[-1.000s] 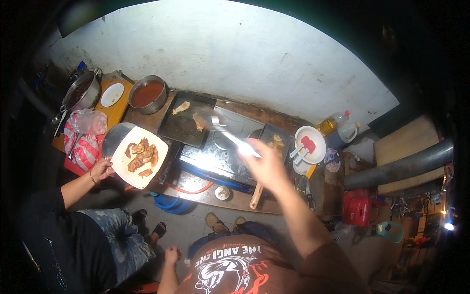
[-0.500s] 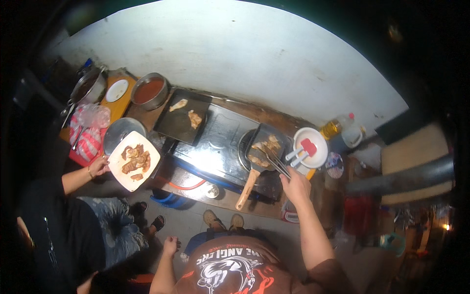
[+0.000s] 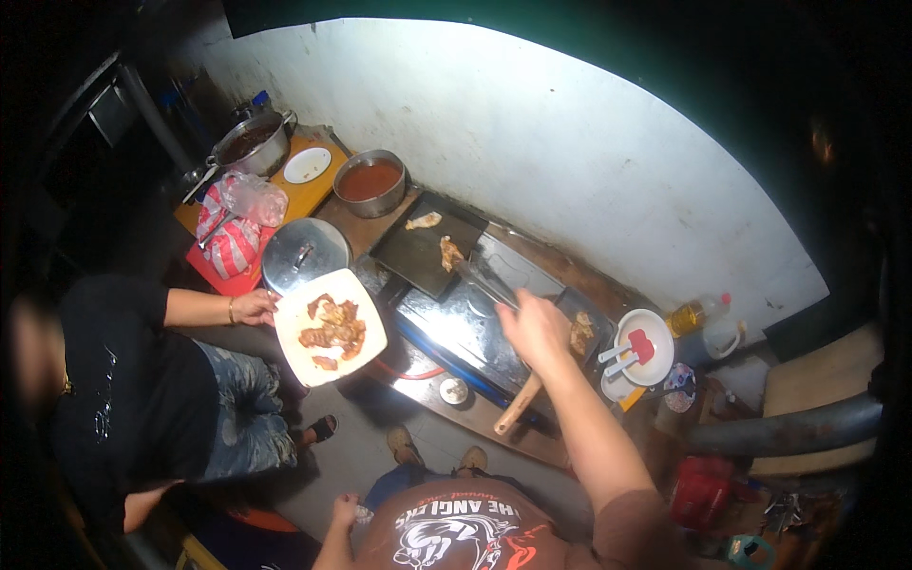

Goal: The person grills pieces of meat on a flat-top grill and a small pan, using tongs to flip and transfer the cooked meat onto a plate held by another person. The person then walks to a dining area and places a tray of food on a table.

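Note:
My right hand [image 3: 534, 332] is closed around metal tongs [image 3: 489, 283]. Their tips are at a browned piece of meat [image 3: 451, 253] on a dark square tray [image 3: 410, 249]; whether they grip it I cannot tell. A paler piece [image 3: 424, 220] lies farther back on that tray. Under my right forearm is a pan with a wooden handle [image 3: 518, 407], partly hidden, with meat [image 3: 581, 331] in it. Low by my side hangs my left hand [image 3: 345, 510], fingers curled, nothing visible in them. A co-worker's hand [image 3: 255, 307] holds a white square plate [image 3: 369, 359] of cooked meat.
A pot of reddish sauce [image 3: 371, 185] and a metal lid [image 3: 306, 252] stand left of the tray. Farther left are a large pot [image 3: 252, 142] and striped bags [image 3: 233, 245]. At right, a white bowl [image 3: 655, 328] holds red-headed spatulas, near an oil bottle [image 3: 693, 315].
My right hand has moved left with the tongs, from the handled pan to the dark tray. My view has shifted leftward. The co-worker still holds the plate out.

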